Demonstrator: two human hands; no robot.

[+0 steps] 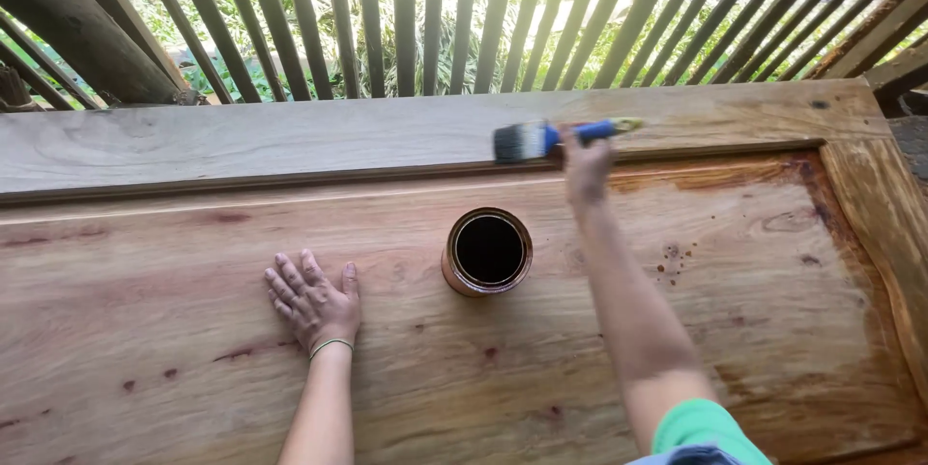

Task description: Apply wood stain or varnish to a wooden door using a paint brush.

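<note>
Outdoors, slatted railing (406,20) behind wooden door panel (145,397). Right hand (586,167) clamped on blue-handled brush (551,137), coating upper rail; left hand (311,299) flat, fingers spread. Stain can (488,251) between arms. Reloading bristles seems next.

An open-air woodworking spot on a porch — a big raw wooden door panel (193,368) lies flat, slatted timber railing (406,20) behind, green foliage (464,40) beyond.
</note>
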